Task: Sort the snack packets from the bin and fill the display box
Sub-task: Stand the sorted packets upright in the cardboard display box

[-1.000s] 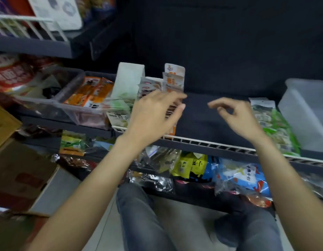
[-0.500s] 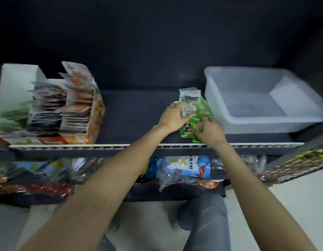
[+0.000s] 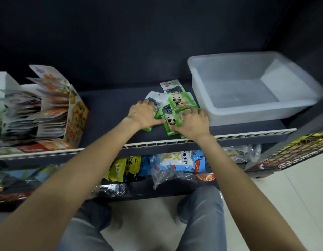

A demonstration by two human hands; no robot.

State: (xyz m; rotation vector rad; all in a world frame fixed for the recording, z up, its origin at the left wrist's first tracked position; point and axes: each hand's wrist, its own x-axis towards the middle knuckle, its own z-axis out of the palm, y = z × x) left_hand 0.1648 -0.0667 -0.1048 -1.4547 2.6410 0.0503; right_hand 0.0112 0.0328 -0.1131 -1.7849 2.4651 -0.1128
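A small pile of green snack packets (image 3: 181, 101) with a panda print lies on the dark shelf (image 3: 110, 113), just left of the translucent bin (image 3: 229, 115). My left hand (image 3: 143, 115) sits on the pile's left side, fingers curled over a packet and thumb stretched against the front one. My right hand (image 3: 192, 124) grips the pile's right and front side, fingers curled over the packets. The bin looks empty. At the far left stands the display box (image 3: 76, 120), orange-sided and packed with rows of upright packets.
A white wire rail (image 3: 247, 135) runs along the shelf's front edge. On the shelf below lie a blue bag (image 3: 182, 160), a yellow bag (image 3: 128, 165) and clear wrapped packs. A wire basket (image 3: 302, 151) juts out at the right. My knees are on the pale floor.
My view swung right from the display box to the bin. Both hands moved from the box onto the green packets and now close in on the pile, which has spread out.
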